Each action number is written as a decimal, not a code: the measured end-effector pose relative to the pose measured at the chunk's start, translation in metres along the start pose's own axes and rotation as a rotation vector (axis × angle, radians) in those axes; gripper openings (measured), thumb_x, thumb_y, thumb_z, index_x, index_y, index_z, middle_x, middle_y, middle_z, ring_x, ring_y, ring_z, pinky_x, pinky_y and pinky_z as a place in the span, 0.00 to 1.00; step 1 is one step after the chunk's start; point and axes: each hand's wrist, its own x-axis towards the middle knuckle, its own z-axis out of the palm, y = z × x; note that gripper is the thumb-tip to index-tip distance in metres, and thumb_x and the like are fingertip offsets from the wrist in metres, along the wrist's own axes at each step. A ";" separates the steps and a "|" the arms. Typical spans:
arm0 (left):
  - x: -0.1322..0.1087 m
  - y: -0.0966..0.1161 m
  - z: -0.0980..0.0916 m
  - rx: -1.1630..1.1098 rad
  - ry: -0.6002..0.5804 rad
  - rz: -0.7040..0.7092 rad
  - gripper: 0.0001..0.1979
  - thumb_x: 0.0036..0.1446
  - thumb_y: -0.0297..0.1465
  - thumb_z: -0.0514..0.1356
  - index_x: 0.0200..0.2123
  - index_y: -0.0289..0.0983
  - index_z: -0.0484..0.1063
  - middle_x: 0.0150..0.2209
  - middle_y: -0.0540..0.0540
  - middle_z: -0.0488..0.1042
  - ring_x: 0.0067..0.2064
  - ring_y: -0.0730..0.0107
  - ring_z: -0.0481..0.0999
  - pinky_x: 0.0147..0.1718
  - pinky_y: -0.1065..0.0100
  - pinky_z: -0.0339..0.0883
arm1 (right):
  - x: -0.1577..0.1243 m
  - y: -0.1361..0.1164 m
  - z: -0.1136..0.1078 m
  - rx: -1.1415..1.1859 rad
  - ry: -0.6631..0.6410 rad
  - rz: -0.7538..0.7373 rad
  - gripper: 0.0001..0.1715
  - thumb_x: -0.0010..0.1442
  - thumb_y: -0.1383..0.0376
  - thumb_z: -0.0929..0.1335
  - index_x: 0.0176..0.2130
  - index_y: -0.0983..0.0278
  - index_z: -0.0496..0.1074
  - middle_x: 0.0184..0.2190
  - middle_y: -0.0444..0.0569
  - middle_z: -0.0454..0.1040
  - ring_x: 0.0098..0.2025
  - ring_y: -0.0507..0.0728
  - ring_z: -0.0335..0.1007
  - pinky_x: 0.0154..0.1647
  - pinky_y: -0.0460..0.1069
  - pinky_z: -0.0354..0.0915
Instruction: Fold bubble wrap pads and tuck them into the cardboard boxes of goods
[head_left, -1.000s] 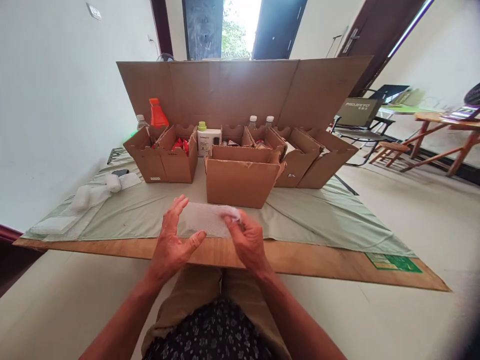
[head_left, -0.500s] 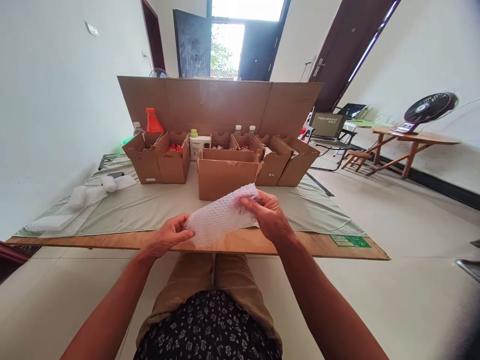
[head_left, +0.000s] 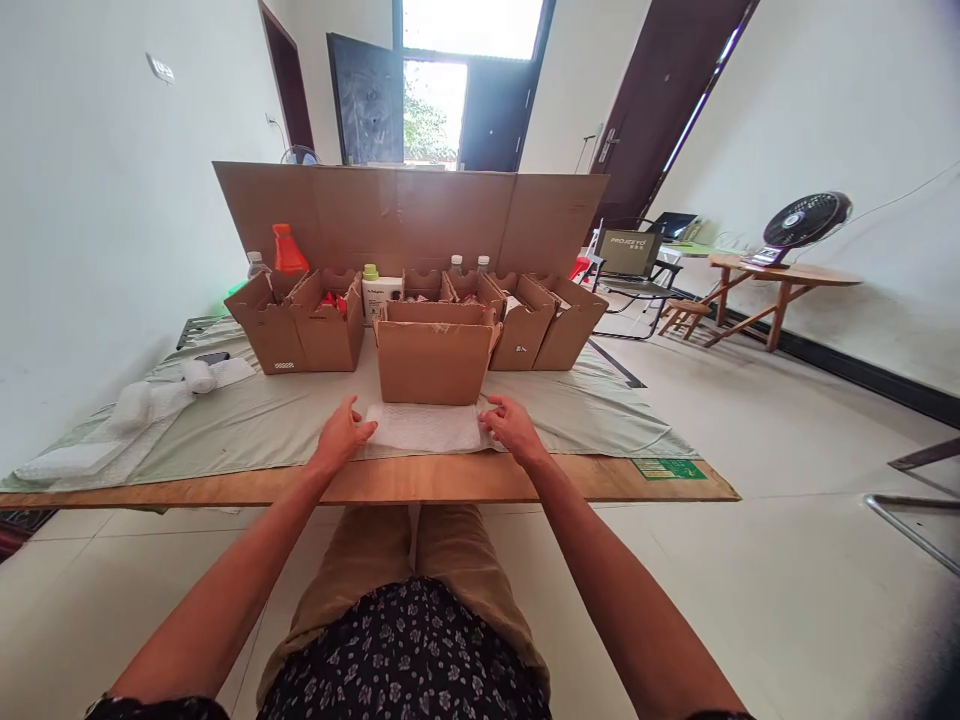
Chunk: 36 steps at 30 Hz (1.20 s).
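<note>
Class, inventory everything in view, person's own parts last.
flat bubble wrap: one, whitish, front
other bubble wrap: several, whitish, left
boxes: about seven, brown, middle
cardboard panel: one, brown, behind boxes
bottles: about five, orange-red, white or clear, around boxes
cloth: one, pale green, under boxes
table: one, brown, under cloth
side table: one, brown, right
fan: one, black, on side table
chair: one, greyish, right
stool: one, brown, right
doors: several, dark, rear
left hand: one, bare, wrap's left end
right hand: one, bare, wrap's right end
</note>
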 end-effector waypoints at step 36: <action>-0.034 -0.018 0.044 0.602 0.263 0.159 0.17 0.65 0.36 0.61 0.53 0.34 0.73 0.60 0.35 0.71 0.63 0.48 0.67 0.61 0.44 0.61 | -0.026 0.007 0.048 -0.864 0.146 -0.189 0.19 0.69 0.56 0.68 0.53 0.65 0.73 0.54 0.53 0.74 0.55 0.61 0.72 0.56 0.62 0.69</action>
